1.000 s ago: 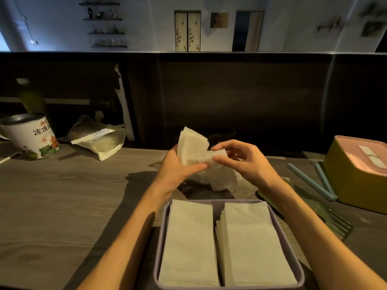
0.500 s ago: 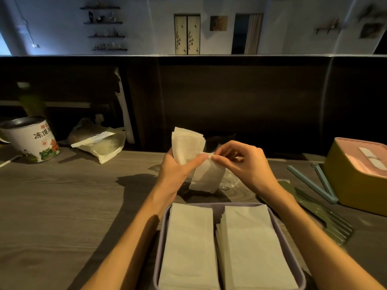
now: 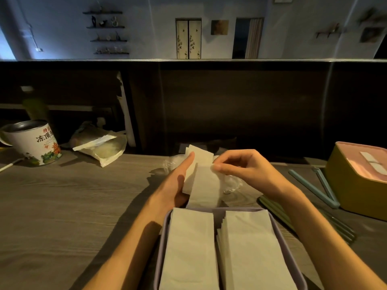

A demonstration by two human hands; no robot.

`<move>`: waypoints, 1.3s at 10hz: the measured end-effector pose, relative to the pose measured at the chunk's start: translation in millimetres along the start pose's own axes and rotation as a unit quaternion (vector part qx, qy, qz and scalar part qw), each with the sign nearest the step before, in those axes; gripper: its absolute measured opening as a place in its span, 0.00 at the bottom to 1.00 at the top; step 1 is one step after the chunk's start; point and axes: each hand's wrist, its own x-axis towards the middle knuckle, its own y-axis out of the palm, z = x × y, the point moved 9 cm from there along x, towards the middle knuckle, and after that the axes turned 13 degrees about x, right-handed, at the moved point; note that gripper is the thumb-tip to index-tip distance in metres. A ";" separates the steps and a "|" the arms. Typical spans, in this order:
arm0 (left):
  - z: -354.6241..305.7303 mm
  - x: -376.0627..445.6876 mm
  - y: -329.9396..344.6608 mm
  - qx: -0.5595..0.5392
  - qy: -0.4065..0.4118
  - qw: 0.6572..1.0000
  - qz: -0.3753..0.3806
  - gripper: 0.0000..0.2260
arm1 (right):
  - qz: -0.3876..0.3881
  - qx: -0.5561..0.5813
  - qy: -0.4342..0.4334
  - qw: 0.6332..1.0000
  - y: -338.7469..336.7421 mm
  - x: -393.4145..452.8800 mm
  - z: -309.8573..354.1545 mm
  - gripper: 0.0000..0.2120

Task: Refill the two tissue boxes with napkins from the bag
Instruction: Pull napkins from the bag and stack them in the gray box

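Left hand (image 3: pixel 176 181) grips a small stack of napkins (image 3: pixel 199 162) from its left side, thumb laid up the front. Right hand (image 3: pixel 243 168) pinches the front napkin (image 3: pixel 204 185) at its upper right edge; that sheet hangs down to the far rim of the lavender tissue box (image 3: pixel 162 237). The box sits nearest the person, open, holding two side-by-side napkin piles. The clear bag (image 3: pixel 231 183) lies crumpled on the wooden table (image 3: pixel 73 206) behind the hands. Second tissue box (image 3: pixel 356 181) (yellow, pink lid) stands far right, a sheet showing at its slot.
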 end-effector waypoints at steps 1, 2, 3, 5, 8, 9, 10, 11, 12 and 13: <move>4.7 10.2 4.8 -0.008 -0.017 1.000 0.013 0.24 | -0.021 0.019 0.029 0.999 -3.8 1.0 -10.6 0.09; 1.6 11.7 8.1 -0.001 0.016 0.999 0.029 0.20 | -0.040 0.020 0.030 0.999 -6.9 0.9 -14.0 0.08; -1.1 5.4 18.5 0.001 0.025 0.998 0.066 0.27 | -0.123 -0.115 0.004 0.986 -16.2 3.1 -17.9 0.04; -1.9 -3.7 32.7 0.065 0.046 0.990 0.120 0.21 | -0.191 -0.175 -0.033 0.965 -22.8 3.5 -21.3 0.05; -4.7 -0.9 21.6 0.086 0.052 0.993 0.067 0.19 | -0.155 -0.204 0.024 0.966 -15.0 5.8 -31.8 0.19; -8.9 -3.5 19.3 0.123 0.063 0.990 0.040 0.22 | -0.138 -0.167 0.038 0.976 -10.5 6.5 -38.1 0.17; -10.1 -5.8 20.9 0.168 0.067 0.982 0.054 0.11 | -0.162 -0.098 0.028 0.982 -18.1 4.9 -34.6 0.14; -11.5 -10.7 20.4 0.198 0.052 0.977 0.058 0.08 | -0.169 -0.081 0.006 0.982 -24.9 3.1 -29.0 0.07; -11.1 -12.8 22.6 0.221 0.040 0.972 0.066 0.07 | -0.180 -0.086 -0.002 0.980 -26.2 3.1 -29.2 0.05; -9.4 -12.9 24.3 0.232 0.034 0.969 0.075 0.06 | -0.207 -0.100 -0.012 0.973 -30.0 3.8 -25.0 0.05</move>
